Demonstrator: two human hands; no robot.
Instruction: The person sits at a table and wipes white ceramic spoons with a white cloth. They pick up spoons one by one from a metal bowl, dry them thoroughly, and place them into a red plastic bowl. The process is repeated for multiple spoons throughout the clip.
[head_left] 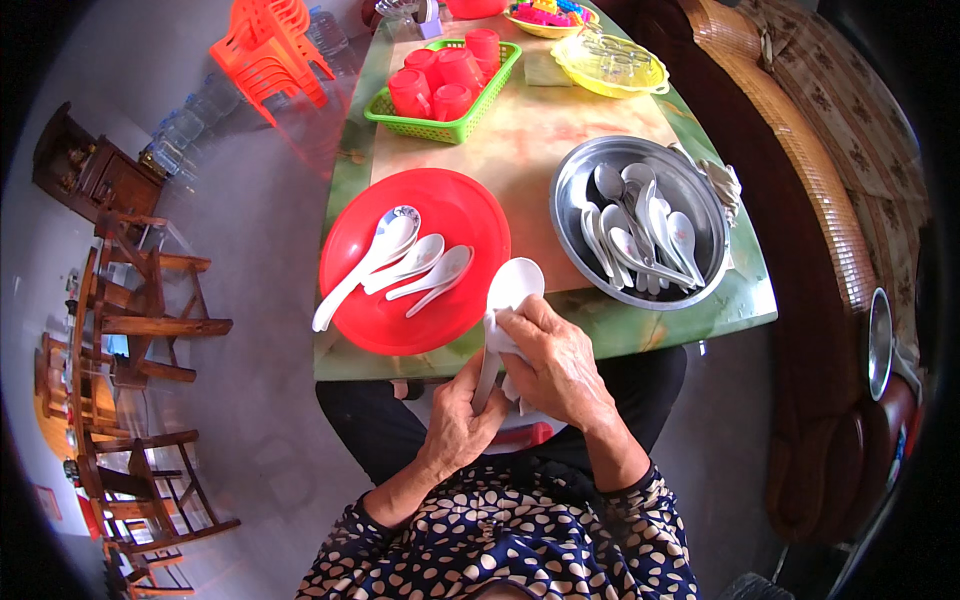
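A white soup spoon (516,281) is held just past the table's near edge, its bowl tipped away from me. My left hand (460,418) is closed round the lower handle. My right hand (558,362) pinches a white cloth or tissue (503,340) against the handle just below the bowl. To the left, several white soup spoons (394,238), one with a blue pattern, lie in a red round dish (425,325). To the right, a metal basin (571,185) holds several more soup spoons (652,230) and at least one metal spoon (608,183).
Farther back on the table (555,225) stand a green basket (455,130) of red cups (458,70) and a yellow basket (640,90) holding glasses. A crumpled cloth (722,188) lies beside the basin. A long brown sofa (800,130) runs along the right; orange stacked chairs (265,50) stand left.
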